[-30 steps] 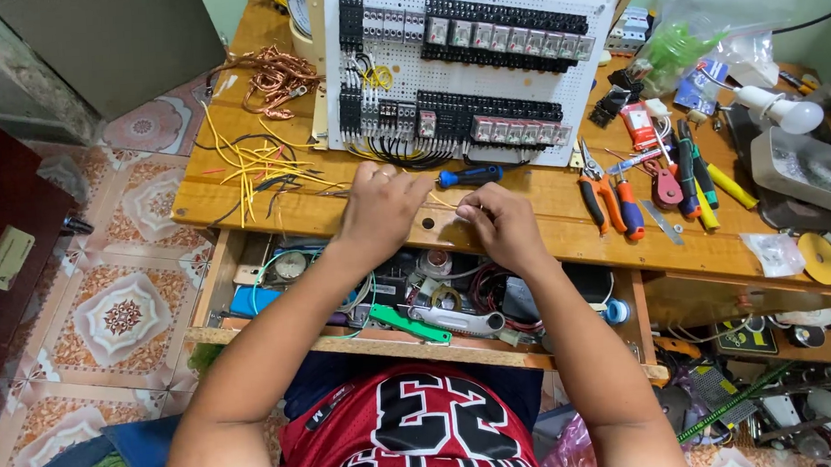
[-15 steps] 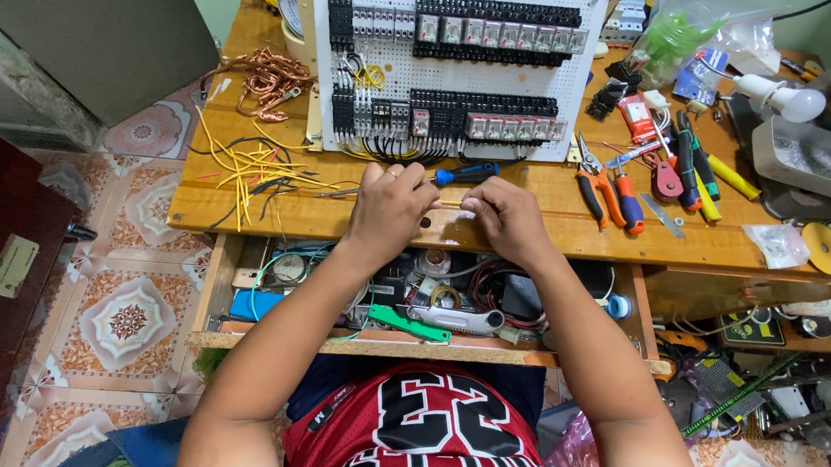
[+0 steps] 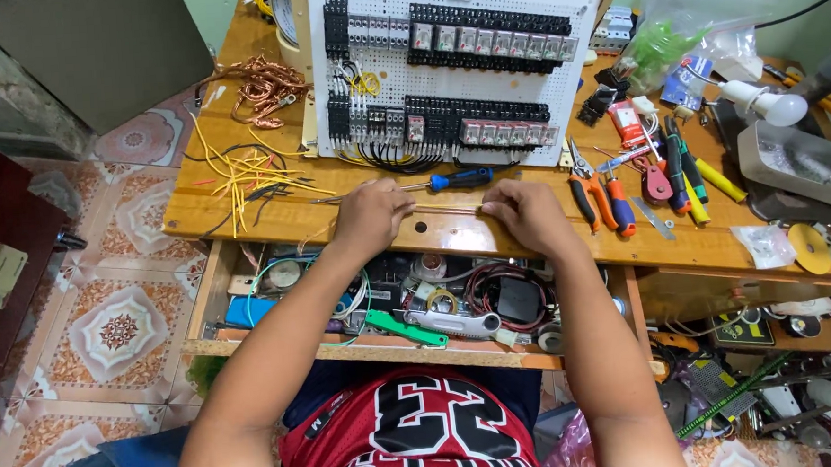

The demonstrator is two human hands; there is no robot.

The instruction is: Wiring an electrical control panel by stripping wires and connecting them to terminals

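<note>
Two hands are down on the wooden counter (image 3: 244,209), and stretched between them is a thin copper-coloured wire (image 3: 447,206), lying just in front of the blue-handled screwdriver (image 3: 455,179). The left hand (image 3: 372,217) pinches one end, its fingers closed tight on it; the right hand (image 3: 526,213) grips the other end the same way, knuckles up. The wire looks taut and straight, close to the counter's surface. Just beyond sits the white panel board (image 3: 445,66) packed with black relays, and loose yellow wire offcuts (image 3: 242,176) lie scattered to the left. The risk here, by the look of it: too hard a pull and the thin wire could slip from a pinch or kink. An open drawer (image 3: 391,311) full of tools sits right below, so a dropped piece could vanish into that clutter.
</note>
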